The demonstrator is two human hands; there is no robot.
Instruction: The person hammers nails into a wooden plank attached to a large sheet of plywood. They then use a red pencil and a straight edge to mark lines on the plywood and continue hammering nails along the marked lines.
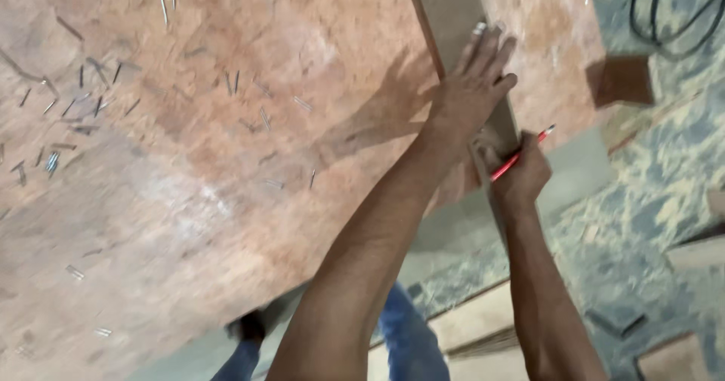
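My left hand [474, 83] lies flat, fingers spread, on a long grey strip [450, 11] that rests across a reddish-brown plywood board [226, 139]. Just below it, my right hand [521, 175] grips a red pencil [521, 156], whose tip points up and to the right near the strip's edge. Both forearms reach up from the bottom of the view.
Several loose nails [83, 101] lie scattered over the board's left side. A dark cable [672, 18] curls on the patterned floor at top right. A small brown block [621, 80] and wood offcuts [672, 358] lie on the floor. My blue-trousered legs [408, 336] show below.
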